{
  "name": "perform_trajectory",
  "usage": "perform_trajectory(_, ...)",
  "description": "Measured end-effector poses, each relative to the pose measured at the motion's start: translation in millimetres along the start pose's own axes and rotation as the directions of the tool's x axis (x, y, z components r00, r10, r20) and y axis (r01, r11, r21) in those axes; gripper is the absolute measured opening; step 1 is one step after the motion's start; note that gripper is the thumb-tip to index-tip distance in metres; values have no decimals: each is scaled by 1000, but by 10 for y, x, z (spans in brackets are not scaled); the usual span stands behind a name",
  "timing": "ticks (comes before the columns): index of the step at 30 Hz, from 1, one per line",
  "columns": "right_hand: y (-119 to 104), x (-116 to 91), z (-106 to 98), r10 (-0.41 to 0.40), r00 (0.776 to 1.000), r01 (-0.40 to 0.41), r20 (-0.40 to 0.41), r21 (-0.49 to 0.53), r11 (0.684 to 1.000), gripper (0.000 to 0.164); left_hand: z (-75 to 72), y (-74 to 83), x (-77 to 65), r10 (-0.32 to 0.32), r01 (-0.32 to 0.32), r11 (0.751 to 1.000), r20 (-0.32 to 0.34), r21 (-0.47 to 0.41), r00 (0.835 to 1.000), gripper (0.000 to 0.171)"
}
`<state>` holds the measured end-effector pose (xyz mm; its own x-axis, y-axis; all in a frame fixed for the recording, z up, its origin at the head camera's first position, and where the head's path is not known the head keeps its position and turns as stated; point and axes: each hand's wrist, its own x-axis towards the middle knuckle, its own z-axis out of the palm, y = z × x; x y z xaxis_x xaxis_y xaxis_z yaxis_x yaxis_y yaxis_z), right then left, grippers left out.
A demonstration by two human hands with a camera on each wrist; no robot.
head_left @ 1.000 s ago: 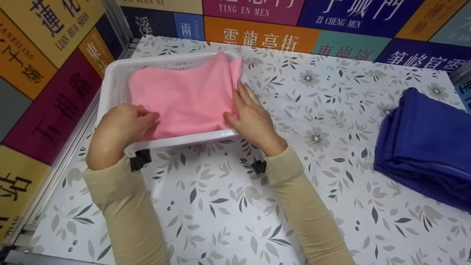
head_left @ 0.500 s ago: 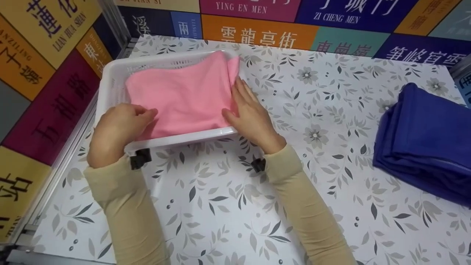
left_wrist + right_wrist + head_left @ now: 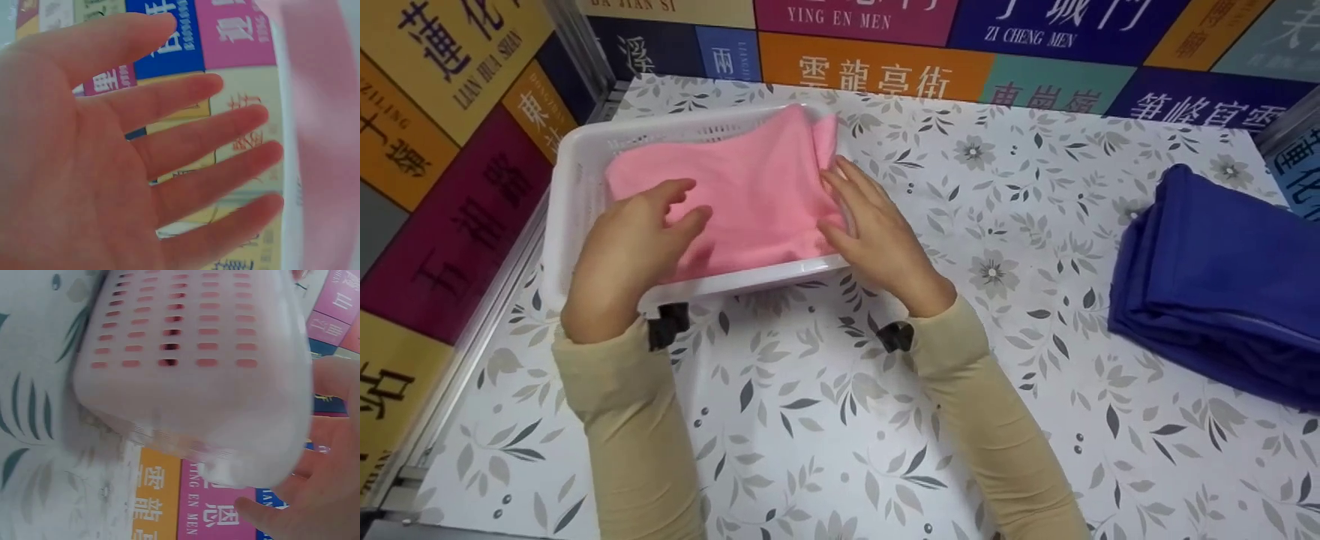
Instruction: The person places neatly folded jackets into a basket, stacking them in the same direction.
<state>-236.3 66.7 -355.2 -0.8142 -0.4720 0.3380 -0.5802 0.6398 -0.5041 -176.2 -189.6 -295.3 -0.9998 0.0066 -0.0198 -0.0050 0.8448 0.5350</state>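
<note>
"Toward the back left corner of the tabletop (image 3: 810, 465), what have we got?"

"A white basket (image 3: 750, 279), and a pink cloth (image 3: 757, 180) lying inside it."

"What's around them?"

"Lettered wall panels (image 3: 870, 75) stand behind the back edge and along the left edge. A folded blue cloth (image 3: 1222, 277) lies by the right edge, well apart from the basket."

"Anything in the way?"

"Both hands. The left hand (image 3: 626, 251) covers some of the basket's near left part and the cloth there. The right hand (image 3: 881, 236) hides part of the rim at the basket's right end. Beige sleeves (image 3: 997, 420) reach in from the near edge, with a black piece (image 3: 669, 326) by the left wrist."

"Which way does the pink cloth run?"

"Its long axis goes left to right, much like the basket's, the right end set slightly farther back. One corner rises by the basket's back right corner, pointing toward the back edge, with a fold beside it."

"And the fingers?"

"The left ones are stretched and spread; whether they touch the cloth, I can't tell. The right ones are fairly straight, thumb apart, fingertips at the cloth's right edge."
</note>
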Motion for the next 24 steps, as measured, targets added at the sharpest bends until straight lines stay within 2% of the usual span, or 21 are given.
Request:
perform_trajectory(4, -43, -60, -127, -18, 999, 18, -49, 9, 1000, 51, 36, 138, -13, 85, -85, 996, -21, -3, 996, 53)
perform_trajectory(11, -115, -186, -336, -50, 992, 50, -114, -9, 999, 50, 128, 363, -12, 140, -140, 989, 1, 44, 990, 50)
perform_trajectory(14, -191, -247, -442, -107, 983, 104, -147, -26, 994, 50, 147, 444, -21, 180, -179, 982, -2, 51, 984, 48)
perform_trajectory(19, -274, -362, -567, -216, 954, 202, -206, -90, 975, 52, 166, 527, -51, 215, -214, 974, -9, 72, 977, 46)
perform_trajectory(21, -269, -415, -602, -242, 945, 220, -222, -118, 968, 54, 175, 549, -61, 225, -223, 971, -13, 84, 974, 45)
perform_trajectory(24, -225, -497, -661, -238, 944, 212, -230, -131, 968, 57, 194, 578, -70, 245, -242, 965, -25, 99, 969, 44)
